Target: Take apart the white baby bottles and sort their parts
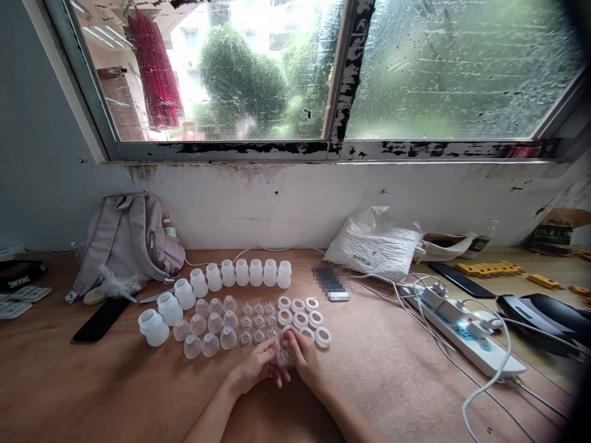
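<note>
My left hand (258,368) and my right hand (305,357) meet above the table. Between their fingers is a small piece of clear, crinkled plastic (283,357), partly hidden; whether it wraps anything I cannot tell. Just beyond my hands lie white rings (300,319) in rows, some partly covered by my right hand. To their left stand rows of bottle nipples (258,322) with ring-shaped bases. Further left are translucent domed caps (215,323), also in rows. Several small white bottles (228,272) without lids form a curved line along the back and left.
A power strip (466,335) with plugs and loose cables occupies the right. A phone (331,280) and a silvery plastic bag (376,243) are at the back. On the left, a backpack (129,240) leans against the wall behind a dark flat object (101,320).
</note>
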Demonstrator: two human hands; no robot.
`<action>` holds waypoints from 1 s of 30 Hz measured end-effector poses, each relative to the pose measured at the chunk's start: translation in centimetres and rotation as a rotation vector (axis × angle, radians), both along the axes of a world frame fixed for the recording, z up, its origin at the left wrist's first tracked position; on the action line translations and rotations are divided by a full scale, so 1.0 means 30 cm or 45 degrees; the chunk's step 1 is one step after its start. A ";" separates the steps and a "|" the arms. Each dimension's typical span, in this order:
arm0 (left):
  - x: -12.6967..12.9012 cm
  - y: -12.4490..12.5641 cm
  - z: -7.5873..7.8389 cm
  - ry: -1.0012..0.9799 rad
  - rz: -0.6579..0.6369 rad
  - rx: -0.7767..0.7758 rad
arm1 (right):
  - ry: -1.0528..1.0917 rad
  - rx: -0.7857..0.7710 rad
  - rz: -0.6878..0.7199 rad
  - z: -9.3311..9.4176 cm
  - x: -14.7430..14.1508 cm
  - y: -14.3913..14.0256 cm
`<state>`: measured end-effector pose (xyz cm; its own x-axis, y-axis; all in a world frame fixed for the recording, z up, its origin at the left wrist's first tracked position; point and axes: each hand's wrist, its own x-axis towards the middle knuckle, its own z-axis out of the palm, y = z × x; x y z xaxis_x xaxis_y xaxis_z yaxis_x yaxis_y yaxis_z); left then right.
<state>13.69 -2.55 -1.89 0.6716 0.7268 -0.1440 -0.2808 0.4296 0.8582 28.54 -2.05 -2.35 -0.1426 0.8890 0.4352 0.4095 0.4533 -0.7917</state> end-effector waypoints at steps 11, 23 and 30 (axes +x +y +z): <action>-0.003 -0.011 0.023 0.016 0.080 0.028 | 0.176 0.130 -0.248 0.035 0.066 0.045; -0.008 0.001 0.004 0.077 0.124 0.005 | 0.350 -0.049 -0.717 -0.007 0.169 0.126; -0.007 -0.020 0.047 0.105 0.216 0.104 | -0.118 -0.278 -0.939 -0.037 0.322 0.176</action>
